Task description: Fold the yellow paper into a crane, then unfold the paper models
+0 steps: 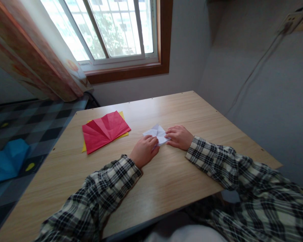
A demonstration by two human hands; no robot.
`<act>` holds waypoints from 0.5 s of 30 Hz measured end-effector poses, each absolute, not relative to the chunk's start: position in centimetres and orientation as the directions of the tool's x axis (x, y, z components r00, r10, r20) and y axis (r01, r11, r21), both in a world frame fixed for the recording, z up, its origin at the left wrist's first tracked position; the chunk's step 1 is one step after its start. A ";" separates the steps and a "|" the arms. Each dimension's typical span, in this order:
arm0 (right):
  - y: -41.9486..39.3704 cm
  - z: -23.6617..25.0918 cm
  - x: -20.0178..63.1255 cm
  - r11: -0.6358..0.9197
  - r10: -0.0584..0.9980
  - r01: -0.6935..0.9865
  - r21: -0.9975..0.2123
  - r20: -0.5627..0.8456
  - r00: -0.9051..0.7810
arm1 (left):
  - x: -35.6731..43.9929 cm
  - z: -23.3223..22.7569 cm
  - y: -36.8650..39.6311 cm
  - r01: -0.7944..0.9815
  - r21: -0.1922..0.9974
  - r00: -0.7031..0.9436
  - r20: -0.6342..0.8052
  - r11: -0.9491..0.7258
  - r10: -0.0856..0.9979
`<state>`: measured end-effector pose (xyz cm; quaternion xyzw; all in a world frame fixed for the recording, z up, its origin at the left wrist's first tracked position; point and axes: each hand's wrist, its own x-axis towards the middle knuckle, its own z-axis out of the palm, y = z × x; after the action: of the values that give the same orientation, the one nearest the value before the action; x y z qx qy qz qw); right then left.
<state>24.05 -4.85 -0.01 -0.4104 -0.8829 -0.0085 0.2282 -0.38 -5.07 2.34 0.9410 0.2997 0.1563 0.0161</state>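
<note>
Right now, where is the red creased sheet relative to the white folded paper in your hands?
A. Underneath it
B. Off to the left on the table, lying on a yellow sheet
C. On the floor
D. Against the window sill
B: the red creased sheet lies on a yellow sheet, left of the white folded paper, which the left hand and right hand touch.

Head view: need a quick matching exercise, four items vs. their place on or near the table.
Items:
1. white folded paper
2. red creased paper
3. yellow sheet
4. blue item

Places:
A. off the table, at the far left
B. under the red paper, edges showing
C. between the left hand and right hand, both touching it
D. on the table, on top of another sheet

Pairs: 1-C, 2-D, 3-B, 4-A
</note>
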 end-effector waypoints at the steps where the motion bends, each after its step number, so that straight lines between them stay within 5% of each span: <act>1: -4.8 0.0 24.0 0.665 0.718 0.726 -0.172 0.414 -0.560 | -0.3 2.4 -5.1 0.555 0.120 0.774 0.286 -0.823 0.564; 15: -4.9 0.1 23.9 0.702 0.643 0.698 -0.137 0.543 -0.540 | -0.4 2.3 -5.0 0.507 0.131 0.786 0.336 -0.852 0.519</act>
<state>23.89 -4.90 0.06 -0.3827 -0.8762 -0.0481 0.2890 -0.43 -5.03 2.26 0.9448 0.2715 0.1824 0.0167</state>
